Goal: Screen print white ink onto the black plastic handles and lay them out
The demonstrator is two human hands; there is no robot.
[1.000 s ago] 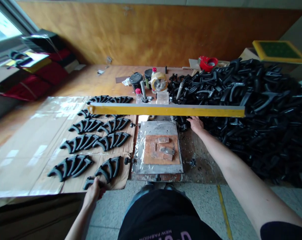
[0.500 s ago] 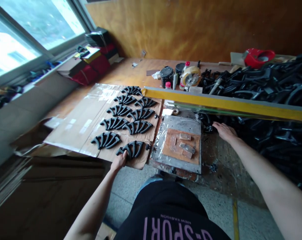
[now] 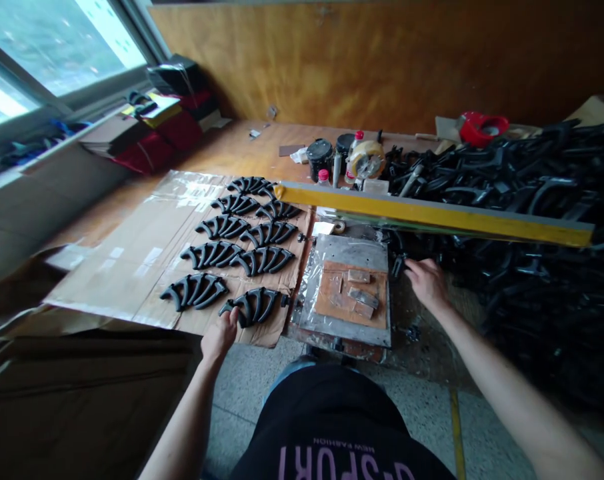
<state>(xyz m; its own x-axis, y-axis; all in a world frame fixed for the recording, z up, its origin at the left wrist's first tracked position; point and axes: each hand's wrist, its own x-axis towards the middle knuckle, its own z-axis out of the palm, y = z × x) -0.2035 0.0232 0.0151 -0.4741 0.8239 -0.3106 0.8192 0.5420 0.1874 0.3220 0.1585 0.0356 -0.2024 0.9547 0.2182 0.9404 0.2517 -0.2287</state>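
My left hand rests at the near edge of a sheet of cardboard, its fingers touching the nearest black fan-shaped plastic part. Several more such parts lie in two rows on the cardboard. My right hand reaches to the right of a metal plate jig, fingers curled at a black part on the edge of a big heap of black parts. Whether it grips the part is hidden. A yellow bar hangs above the jig.
Behind the jig stand black jars, small bottles and a roll of tape. A red tape dispenser sits at the back right. Red and black boxes are stacked by the window at the left. A wooden board backs the table.
The head camera swung left and then partly back. My left hand stays at the nearest fan-shaped part. My right hand has drawn back a little from the heap toward the jig.
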